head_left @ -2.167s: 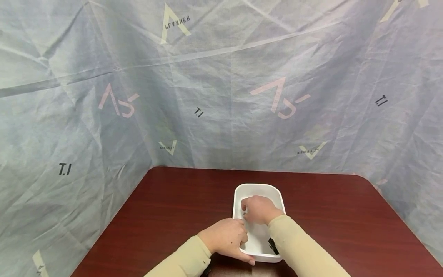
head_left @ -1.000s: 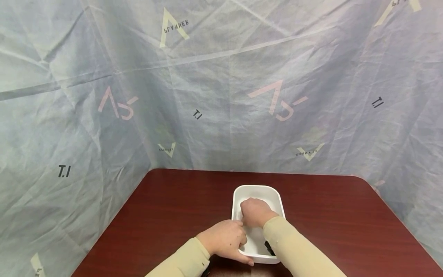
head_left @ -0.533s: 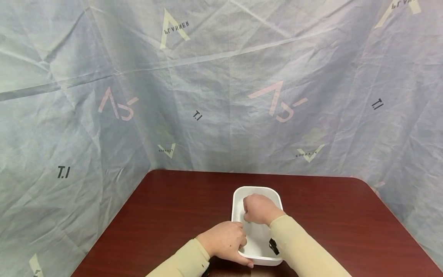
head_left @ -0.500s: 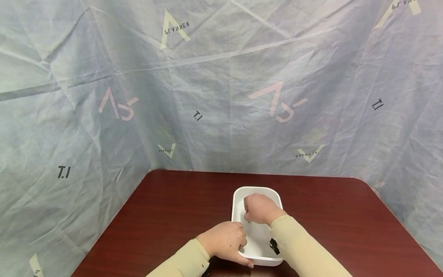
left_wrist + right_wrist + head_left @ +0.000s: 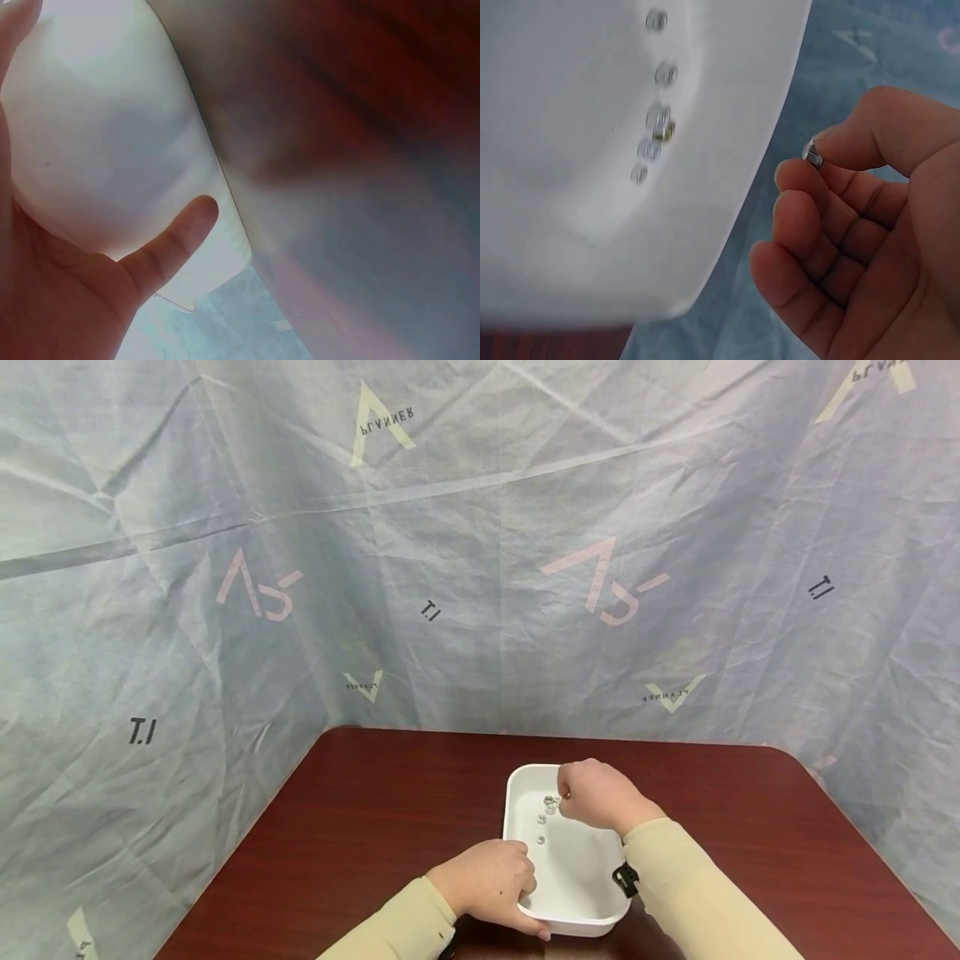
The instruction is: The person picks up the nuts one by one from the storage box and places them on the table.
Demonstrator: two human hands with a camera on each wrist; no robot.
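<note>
My right hand (image 5: 600, 793) is over the far right part of a white plastic tray (image 5: 577, 881). Between thumb and index finger it pinches a small silvery hex nut (image 5: 812, 155), clearest in the right wrist view. Several more nuts (image 5: 542, 819) lie in a loose line along the tray's left and far side; one nut (image 5: 664, 131) looks brassy. At the near left corner my left hand (image 5: 487, 878) grips the tray, fingers curled over the rim and thumb along the front wall. In the left wrist view that thumb (image 5: 176, 244) lies against the tray's pale outer side.
The tray stands on a dark red-brown wooden table (image 5: 390, 810) near its front edge. Grey printed sheeting (image 5: 465, 527) hangs behind and beside the table. A black wrist strap piece (image 5: 626, 879) shows at the right sleeve (image 5: 697, 885), by the tray's right rim.
My right hand has moved from low inside the tray towards the right and away from me, uncovering the nuts, and now pinches one. The left hand keeps its grip in place.
</note>
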